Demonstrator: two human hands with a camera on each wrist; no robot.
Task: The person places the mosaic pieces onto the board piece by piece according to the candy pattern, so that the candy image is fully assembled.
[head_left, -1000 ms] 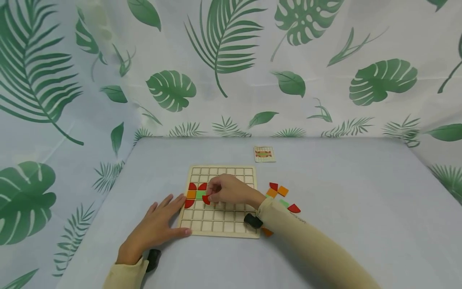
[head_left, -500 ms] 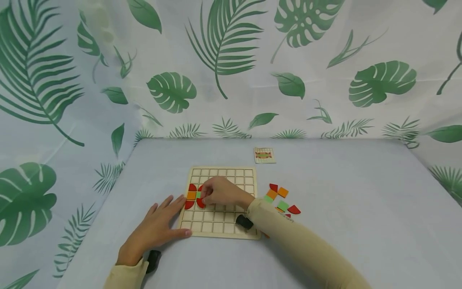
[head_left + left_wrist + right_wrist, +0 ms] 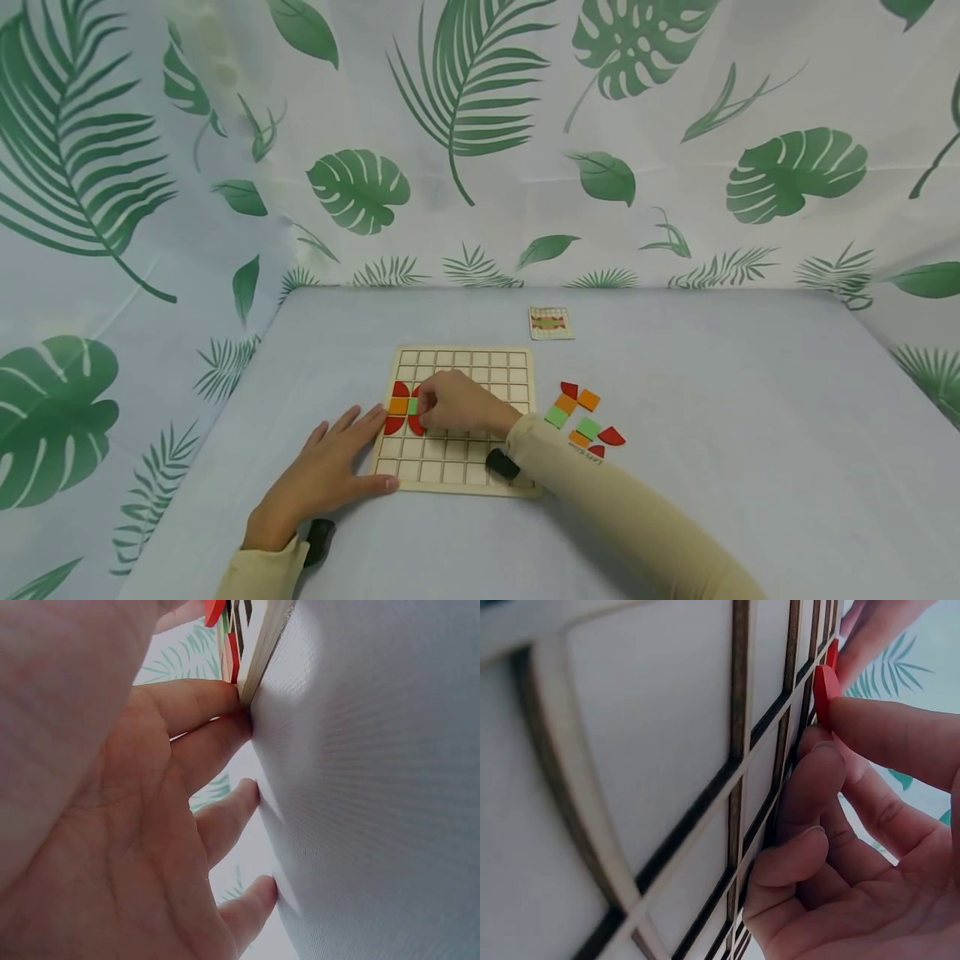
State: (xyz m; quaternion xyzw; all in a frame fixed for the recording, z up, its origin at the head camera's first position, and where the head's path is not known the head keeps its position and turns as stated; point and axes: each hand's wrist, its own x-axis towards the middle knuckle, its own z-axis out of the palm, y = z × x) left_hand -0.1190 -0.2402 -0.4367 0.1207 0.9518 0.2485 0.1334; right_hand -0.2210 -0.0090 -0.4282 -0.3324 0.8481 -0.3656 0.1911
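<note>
A wooden grid board lies on the table. My right hand is over its left part, pinching a red quarter-circle tile between thumb and fingers; in the head view this tile sits low beside a green square tile. Left of the green one is an orange square tile, with red quarter-circle tiles above and below. Another red tile is partly hidden by my right fingers. My left hand spreads its fingers along the board's left edge, with fingertips touching it.
Right of the board lie loose tiles: red ones, orange squares and green squares. Behind the board is a small pattern card. A leaf-print cloth hangs along the back and left.
My right hand has moved left with the red tile, lowering it next to the green square. More loose tiles show beside the right sleeve. The left hand has kept its place.
</note>
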